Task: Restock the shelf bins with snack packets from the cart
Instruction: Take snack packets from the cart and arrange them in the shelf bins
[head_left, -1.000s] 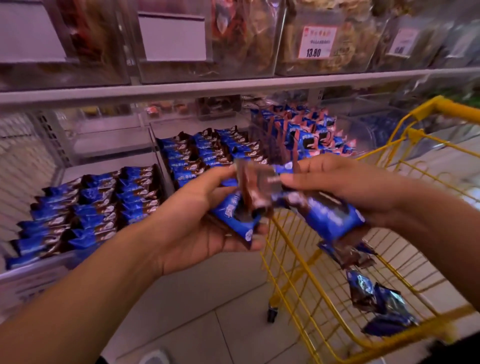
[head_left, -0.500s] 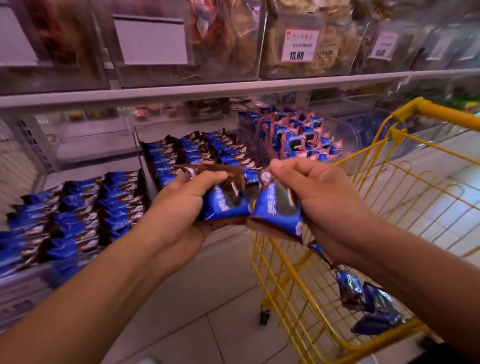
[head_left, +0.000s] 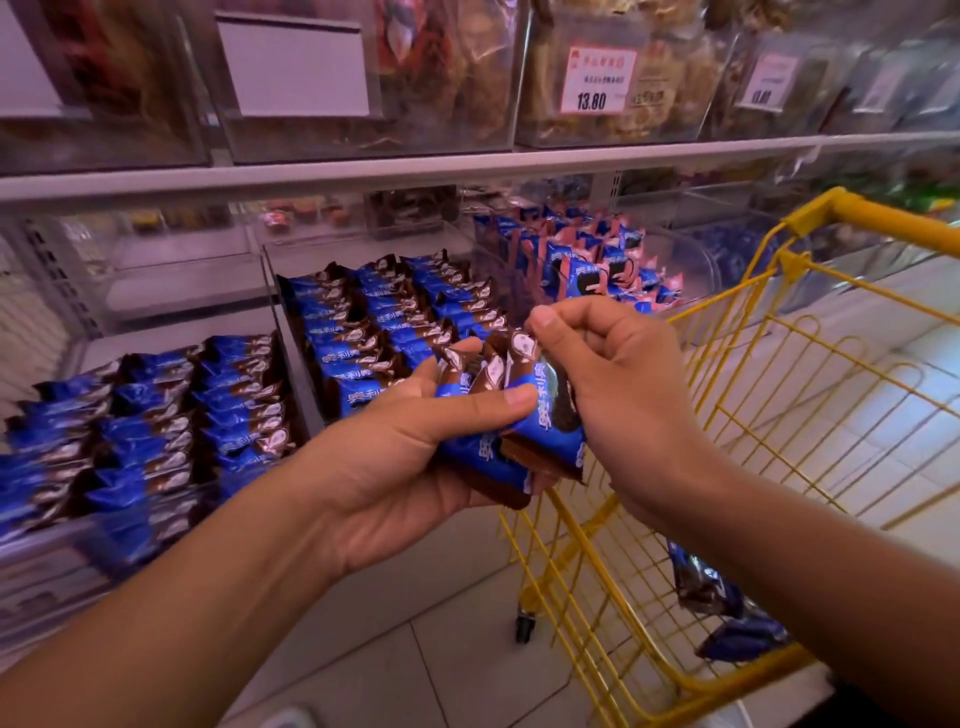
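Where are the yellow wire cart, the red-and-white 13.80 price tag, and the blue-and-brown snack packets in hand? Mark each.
yellow wire cart (head_left: 883, 221), head view, top handle bar.
red-and-white 13.80 price tag (head_left: 592, 80), head view, tag centre.
blue-and-brown snack packets (head_left: 545, 431), head view, front packet's blue face.

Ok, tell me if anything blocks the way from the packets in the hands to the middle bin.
Nothing visible does. The left hand and right hand hold the blue-and-brown packets just in front of the middle bin, whose top is open. That bin already holds rows of matching packets. The yellow cart stands off to the right.
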